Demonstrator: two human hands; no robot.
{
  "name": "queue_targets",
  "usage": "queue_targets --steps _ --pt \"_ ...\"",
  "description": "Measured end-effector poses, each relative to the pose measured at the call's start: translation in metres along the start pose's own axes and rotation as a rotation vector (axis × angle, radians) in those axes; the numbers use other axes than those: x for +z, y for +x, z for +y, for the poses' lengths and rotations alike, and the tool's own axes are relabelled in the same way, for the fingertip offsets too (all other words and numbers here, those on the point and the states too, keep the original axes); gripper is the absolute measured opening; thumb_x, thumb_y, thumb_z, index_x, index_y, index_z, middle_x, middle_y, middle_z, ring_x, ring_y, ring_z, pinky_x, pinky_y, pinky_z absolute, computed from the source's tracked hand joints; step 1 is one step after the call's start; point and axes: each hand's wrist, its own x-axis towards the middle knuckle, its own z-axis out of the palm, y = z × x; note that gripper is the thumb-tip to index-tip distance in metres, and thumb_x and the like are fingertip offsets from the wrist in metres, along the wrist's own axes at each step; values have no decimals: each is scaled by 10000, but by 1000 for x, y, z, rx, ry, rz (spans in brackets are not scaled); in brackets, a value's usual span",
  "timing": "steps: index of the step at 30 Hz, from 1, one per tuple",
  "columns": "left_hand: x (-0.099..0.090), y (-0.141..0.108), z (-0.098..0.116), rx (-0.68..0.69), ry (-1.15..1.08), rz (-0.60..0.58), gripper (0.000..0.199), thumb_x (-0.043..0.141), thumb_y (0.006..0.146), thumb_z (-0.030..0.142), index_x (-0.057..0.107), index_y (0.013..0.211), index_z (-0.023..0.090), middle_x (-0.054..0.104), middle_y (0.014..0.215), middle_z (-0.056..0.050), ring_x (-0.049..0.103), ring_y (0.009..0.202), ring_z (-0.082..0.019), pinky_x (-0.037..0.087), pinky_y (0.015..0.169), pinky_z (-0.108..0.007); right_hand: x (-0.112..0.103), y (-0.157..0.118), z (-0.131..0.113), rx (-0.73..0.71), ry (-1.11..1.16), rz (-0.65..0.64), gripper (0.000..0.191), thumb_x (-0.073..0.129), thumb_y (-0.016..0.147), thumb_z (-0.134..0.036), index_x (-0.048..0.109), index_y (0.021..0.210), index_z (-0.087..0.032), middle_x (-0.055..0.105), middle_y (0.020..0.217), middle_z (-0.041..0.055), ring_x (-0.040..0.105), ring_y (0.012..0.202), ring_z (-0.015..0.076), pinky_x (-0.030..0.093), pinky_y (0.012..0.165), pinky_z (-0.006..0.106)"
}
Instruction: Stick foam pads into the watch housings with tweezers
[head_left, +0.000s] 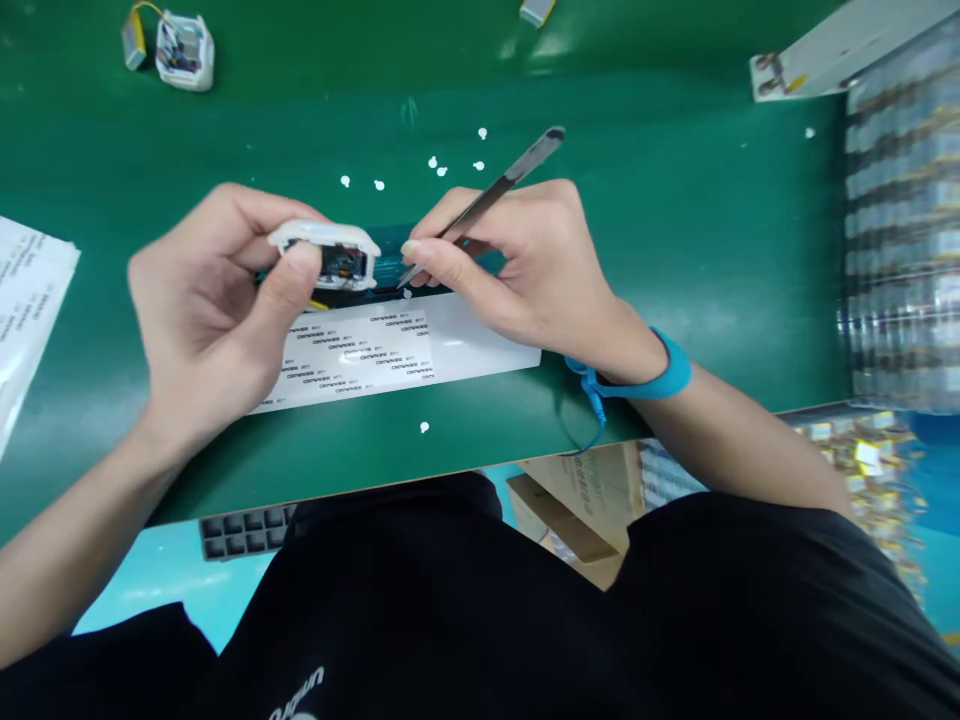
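Observation:
My left hand (225,290) grips a small white plastic casing (330,235), its open side toward me and dark electronics showing inside. A bit of yellow shows just beneath the casing. In my right hand (517,250) is a pair of metal tweezers (506,185), held like a pen, tips down and left. A small white sticker (408,294) is at the tips; whether they pinch it I cannot tell. Under both hands lies a printed adhesive backing sheet (360,350). A blue wrist strap (667,365) circles my right wrist.
Several small white stickers (441,171) dot the green work surface (675,200). Another opened casing (184,50) with a yellow-edged battery (133,42) sits at the back left. Stacked clear trays (900,240) stand at the right. A cardboard box (592,500) is below the front edge.

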Motion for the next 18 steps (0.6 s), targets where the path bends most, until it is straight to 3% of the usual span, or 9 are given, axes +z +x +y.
queue_targets --steps 4,8,18 --pt "-5 5 -9 157 218 -219 131 654 1080 317 764 1125 260 818 1038 -7 741 906 -212 546 805 -411 1 -1 1 33 -78 -91 429 539 1159 -440 724 841 -219 828 996 -5 738 770 132 558 702 291" --pt "-5 8 -17 335 347 -349 149 609 1070 265 742 1133 249 799 1045 -45 726 982 -269 519 826 -438 1 -1 0 53 -139 -165 383 567 1149 -372 744 842 -228 828 1037 -16 769 884 150 616 820 309" --pt "-2 5 -22 331 404 -396 218 524 1105 260 717 1206 260 770 1111 -77 720 1097 -288 557 882 -463 -3 -1 -1 43 -175 -203 309 579 1146 -326 778 931 -230 829 1082 -20 784 935 155 641 870 311"
